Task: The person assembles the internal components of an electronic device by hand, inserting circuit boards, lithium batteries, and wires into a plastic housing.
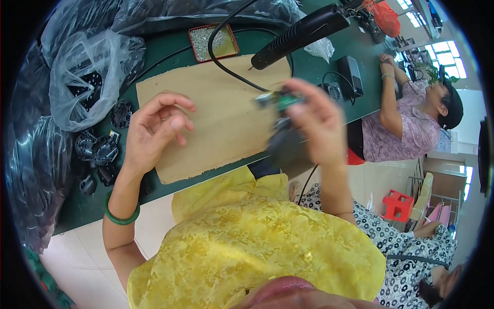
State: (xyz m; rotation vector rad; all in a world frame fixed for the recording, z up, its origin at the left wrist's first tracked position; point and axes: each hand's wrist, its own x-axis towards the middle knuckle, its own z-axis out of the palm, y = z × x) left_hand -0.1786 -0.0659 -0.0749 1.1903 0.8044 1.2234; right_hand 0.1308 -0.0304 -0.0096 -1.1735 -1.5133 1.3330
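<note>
My right hand, smeared by motion, is closed on a small green circuit board above the right side of a cardboard sheet. A dark, blurred piece hangs below the board; whether the two are joined I cannot tell. My left hand hovers over the sheet's left side, fingers loosely curled and apart, with nothing in it. A black electric screwdriver slants above the sheet, its tip pointing down toward the far edge. Several black plastic housing parts lie left of my left hand.
A red-rimmed tray of small metal pieces sits at the back. On the left are a clear bag with black parts and big dark plastic bags. A black box stands right. Two people sit on the right.
</note>
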